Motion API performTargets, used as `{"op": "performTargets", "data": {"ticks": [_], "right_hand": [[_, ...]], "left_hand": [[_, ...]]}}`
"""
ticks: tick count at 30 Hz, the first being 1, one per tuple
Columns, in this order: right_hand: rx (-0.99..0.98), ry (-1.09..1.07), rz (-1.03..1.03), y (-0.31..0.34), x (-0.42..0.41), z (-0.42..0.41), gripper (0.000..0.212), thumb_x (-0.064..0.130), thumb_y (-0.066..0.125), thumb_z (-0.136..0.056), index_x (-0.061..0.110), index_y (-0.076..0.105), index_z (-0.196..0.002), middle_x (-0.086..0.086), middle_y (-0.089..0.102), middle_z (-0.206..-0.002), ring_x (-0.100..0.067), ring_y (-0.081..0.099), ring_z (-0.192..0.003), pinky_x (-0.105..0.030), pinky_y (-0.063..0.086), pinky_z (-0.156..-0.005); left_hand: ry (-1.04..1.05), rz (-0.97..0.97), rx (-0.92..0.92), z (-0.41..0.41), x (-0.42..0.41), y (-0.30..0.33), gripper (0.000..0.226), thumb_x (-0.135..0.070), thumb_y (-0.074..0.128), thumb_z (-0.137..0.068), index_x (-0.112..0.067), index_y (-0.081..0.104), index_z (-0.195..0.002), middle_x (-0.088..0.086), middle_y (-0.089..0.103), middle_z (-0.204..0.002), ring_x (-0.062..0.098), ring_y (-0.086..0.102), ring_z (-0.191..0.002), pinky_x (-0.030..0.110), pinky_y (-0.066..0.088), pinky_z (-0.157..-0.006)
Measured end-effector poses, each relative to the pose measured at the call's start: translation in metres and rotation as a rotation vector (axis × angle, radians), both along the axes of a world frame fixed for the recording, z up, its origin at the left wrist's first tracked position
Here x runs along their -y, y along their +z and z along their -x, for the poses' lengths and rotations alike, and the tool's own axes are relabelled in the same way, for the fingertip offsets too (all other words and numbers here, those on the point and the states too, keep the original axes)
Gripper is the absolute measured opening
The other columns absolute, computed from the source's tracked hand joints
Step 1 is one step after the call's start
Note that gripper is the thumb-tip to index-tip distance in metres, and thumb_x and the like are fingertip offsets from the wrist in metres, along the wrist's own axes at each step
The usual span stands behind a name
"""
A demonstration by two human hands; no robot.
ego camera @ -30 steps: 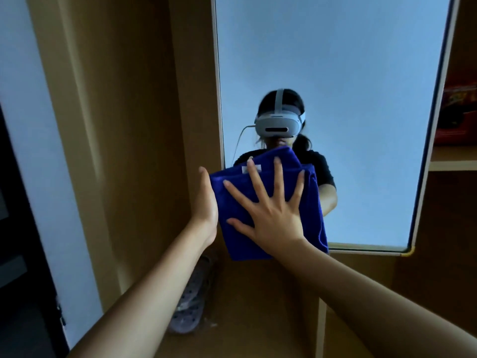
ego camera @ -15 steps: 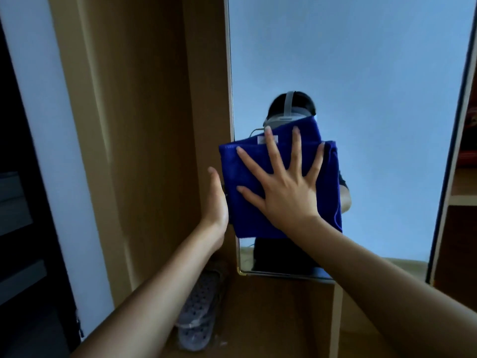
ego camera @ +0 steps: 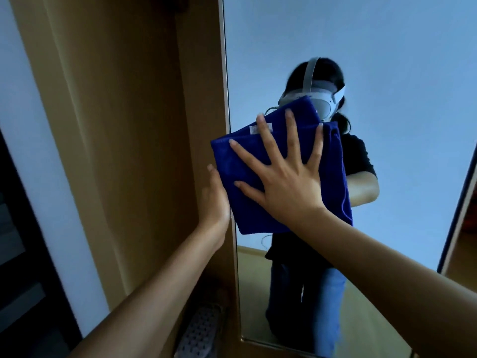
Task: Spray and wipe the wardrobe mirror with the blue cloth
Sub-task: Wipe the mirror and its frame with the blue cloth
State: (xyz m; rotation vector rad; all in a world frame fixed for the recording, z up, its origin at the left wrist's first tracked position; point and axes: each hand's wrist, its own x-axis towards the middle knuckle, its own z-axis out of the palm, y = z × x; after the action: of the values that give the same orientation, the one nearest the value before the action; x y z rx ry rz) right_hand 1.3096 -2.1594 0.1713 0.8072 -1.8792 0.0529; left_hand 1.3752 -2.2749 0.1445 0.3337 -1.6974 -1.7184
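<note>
Beside the pale wall (ego camera: 51,177) at far left stands a wooden wardrobe panel (ego camera: 124,151), a perforated grey slipper (ego camera: 198,332) at its foot. Next, the left hand (ego camera: 215,200) — fingers straight and together — touches the blue cloth (ego camera: 258,177) at its left edge. On the cloth the right hand (ego camera: 289,187) presses flat, fingers spread apart, holding it against the mirror (ego camera: 387,73) — wood-framed, reflecting a person.

A right hand (ego camera: 289,187) presses a folded blue cloth (ego camera: 258,177) flat against a mirror (ego camera: 387,73). The left hand (ego camera: 215,200) touches the cloth's left edge.
</note>
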Motion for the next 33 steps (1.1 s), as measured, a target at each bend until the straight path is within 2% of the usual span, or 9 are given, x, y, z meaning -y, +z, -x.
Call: {"op": "performTargets", "data": {"ticks": [5, 10, 14, 17, 20, 22, 25, 28, 33], "right_hand": [[0.037, -0.012, -0.033, 0.068, -0.004, -0.003, 0.073, 0.072, 0.035, -0.089, 0.047, 0.008, -0.152, -0.005, -0.002, -0.164, -0.042, -0.009, -0.148, -0.068, -0.018, -0.106], [0.091, -0.033, -0.039, 0.095, -0.006, -0.009, 0.075, 0.073, 0.039, -0.088, 0.047, 0.008, -0.152, -0.005, -0.002, -0.164, -0.041, -0.009, -0.148, -0.068, -0.019, -0.107], [0.111, -0.044, -0.053, 0.096, -0.006, -0.012, 0.077, 0.072, 0.043, -0.088, 0.048, 0.008, -0.152, -0.004, -0.001, -0.164, -0.041, -0.006, -0.148, -0.069, -0.017, -0.107], [0.104, -0.063, -0.051, 0.095, -0.006, -0.012, 0.073, 0.072, 0.038, -0.089, 0.049, 0.007, -0.151, -0.003, 0.0, -0.164, -0.04, -0.005, -0.149, -0.07, -0.013, -0.108], [0.113, -0.085, -0.037, 0.098, -0.003, -0.013, 0.07, 0.072, 0.032, -0.089, 0.05, 0.008, -0.151, -0.002, -0.001, -0.164, -0.039, -0.005, -0.149, -0.071, -0.012, -0.108], [0.125, -0.098, -0.028, 0.099, 0.0, -0.014, 0.069, 0.072, 0.031, -0.089, 0.05, 0.009, -0.151, -0.002, 0.001, -0.164, -0.039, -0.005, -0.149, -0.071, -0.011, -0.108], [0.13, -0.115, -0.006, 0.107, 0.005, -0.015, 0.068, 0.073, 0.03, -0.088, 0.051, 0.011, -0.15, -0.003, 0.003, -0.164, -0.04, -0.002, -0.149, -0.071, -0.009, -0.109], [0.14, -0.12, 0.013, 0.123, 0.011, -0.016, 0.069, 0.074, 0.03, -0.088, 0.051, 0.01, -0.15, -0.003, 0.001, -0.164, -0.04, -0.003, -0.149, -0.072, -0.008, -0.109], [0.118, -0.123, 0.065, 0.18, 0.015, -0.016, 0.068, 0.073, 0.026, -0.09, 0.051, 0.005, -0.151, -0.003, -0.004, -0.164, -0.041, -0.01, -0.148, -0.072, -0.01, -0.108]], "left_hand": [[0.027, 0.044, -0.03, -0.002, -0.005, 0.085, 0.052, -0.06, 0.015, -0.098, -0.038, 0.061, -0.088, -0.01, 0.069, -0.094, 0.009, 0.066, -0.089, 0.031, 0.052, -0.076], [0.1, 0.177, -0.031, -0.003, -0.012, 0.134, 0.05, -0.07, 0.021, -0.092, -0.039, 0.061, -0.093, -0.006, 0.07, -0.096, 0.013, 0.067, -0.09, 0.039, 0.055, -0.082], [0.141, 0.281, -0.013, -0.006, -0.013, 0.148, 0.03, -0.047, 0.026, -0.102, -0.037, 0.052, -0.091, -0.008, 0.065, -0.09, 0.007, 0.065, -0.083, 0.029, 0.054, -0.076], [0.133, 0.342, 0.005, -0.009, -0.008, 0.155, 0.032, -0.046, 0.023, -0.102, -0.038, 0.052, -0.09, -0.007, 0.066, -0.091, 0.005, 0.065, -0.082, 0.034, 0.056, -0.078], [0.039, 0.336, 0.006, -0.013, -0.001, 0.166, 0.033, -0.046, 0.018, -0.102, -0.043, 0.051, -0.104, -0.021, 0.058, -0.096, -0.01, 0.056, -0.085, 0.029, 0.049, -0.083], [-0.041, 0.304, 0.051, -0.015, 0.003, 0.172, 0.039, -0.052, 0.014, -0.1, -0.044, 0.051, -0.112, -0.021, 0.056, -0.101, -0.005, 0.056, -0.094, 0.031, 0.047, -0.092], [-0.142, 0.214, 0.128, -0.019, 0.012, 0.185, 0.039, -0.061, 0.015, -0.096, -0.049, 0.052, -0.098, -0.015, 0.061, -0.104, 0.006, 0.06, -0.098, 0.034, 0.051, -0.091], [-0.249, 0.171, 0.169, -0.022, 0.021, 0.196, 0.057, -0.073, 0.018, -0.083, -0.042, 0.053, -0.114, -0.006, 0.062, -0.118, 0.01, 0.061, -0.104, 0.034, 0.052, -0.09], [-0.255, 0.171, 0.214, -0.024, 0.024, 0.22, 0.063, -0.086, 0.019, -0.066, -0.045, 0.057, -0.096, -0.008, 0.066, -0.106, 0.014, 0.065, -0.096, 0.041, 0.055, -0.088]]}}
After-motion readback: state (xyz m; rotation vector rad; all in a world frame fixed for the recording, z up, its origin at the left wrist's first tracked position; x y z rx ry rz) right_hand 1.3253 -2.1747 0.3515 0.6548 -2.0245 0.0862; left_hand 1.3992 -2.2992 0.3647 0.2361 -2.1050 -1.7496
